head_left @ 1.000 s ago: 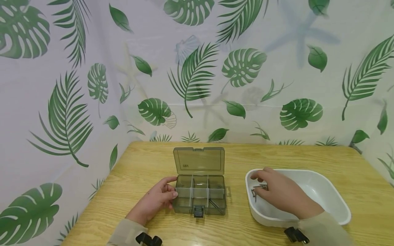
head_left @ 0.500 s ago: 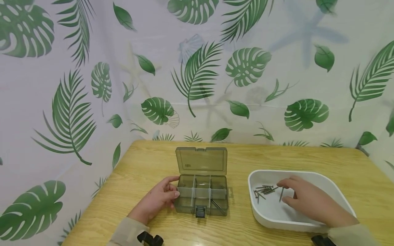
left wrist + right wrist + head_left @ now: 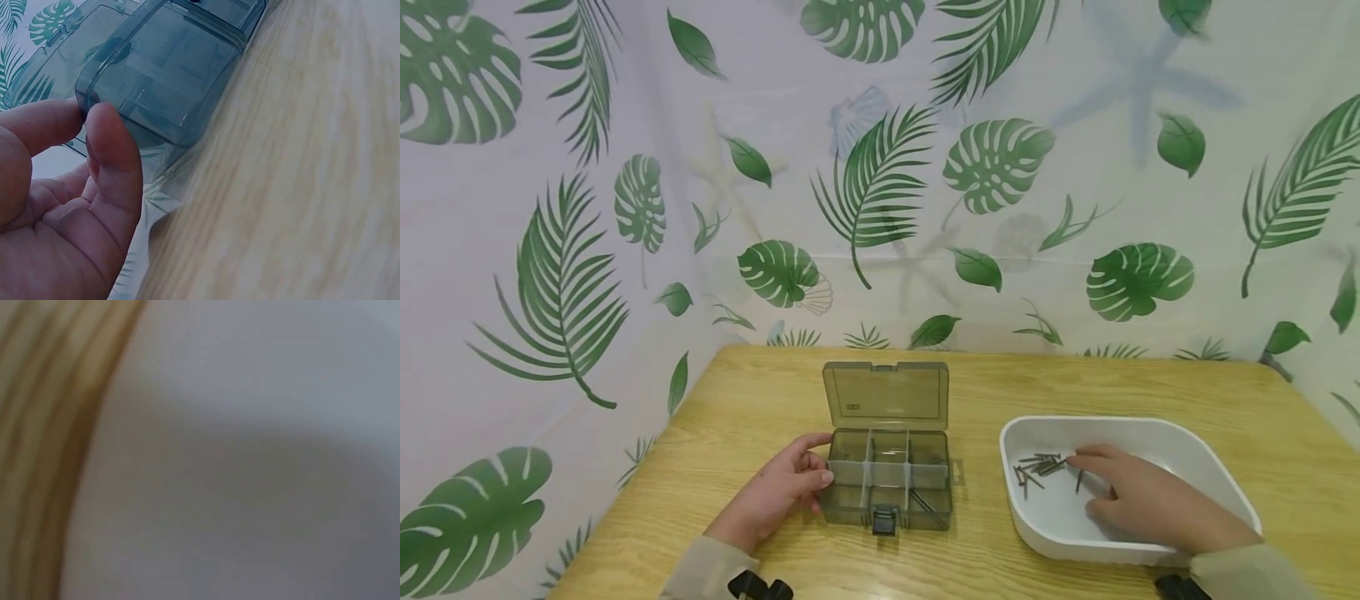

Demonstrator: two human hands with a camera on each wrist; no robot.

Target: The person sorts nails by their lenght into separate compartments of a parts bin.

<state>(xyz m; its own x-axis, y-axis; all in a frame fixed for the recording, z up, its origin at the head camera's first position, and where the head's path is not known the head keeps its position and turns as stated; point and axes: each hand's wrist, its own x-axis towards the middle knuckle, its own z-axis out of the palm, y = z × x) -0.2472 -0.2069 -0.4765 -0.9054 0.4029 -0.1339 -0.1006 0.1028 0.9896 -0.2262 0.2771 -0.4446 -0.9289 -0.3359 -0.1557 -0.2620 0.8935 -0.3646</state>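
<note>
A smoky, see-through compartment box [image 3: 886, 492] stands on the table with its lid [image 3: 886, 396] raised. Two thin metal pieces [image 3: 922, 501] lie in its front right compartment. My left hand [image 3: 782, 483] holds the box's left side; in the left wrist view the thumb and a finger pinch its corner. To the right, my right hand [image 3: 1138, 496] reaches into a white tray [image 3: 1195, 442], thumb and fingers spread apart. Just by its fingertips is one small metal nail or screw [image 3: 1078, 482]. Several more screws or nails [image 3: 1041, 464] lie at the tray's left end.
The wooden table [image 3: 752, 392] has a leaf-printed cloth [image 3: 880, 292] behind it and along its left side. A strip of bare wood separates the box from the tray. In the right wrist view a pale, blurred surface [image 3: 250, 506] fills most of the frame.
My right hand has drawn back from the pile at the tray's left end toward the tray's middle, uncovering the pieces there. The left hand has stayed on the box.
</note>
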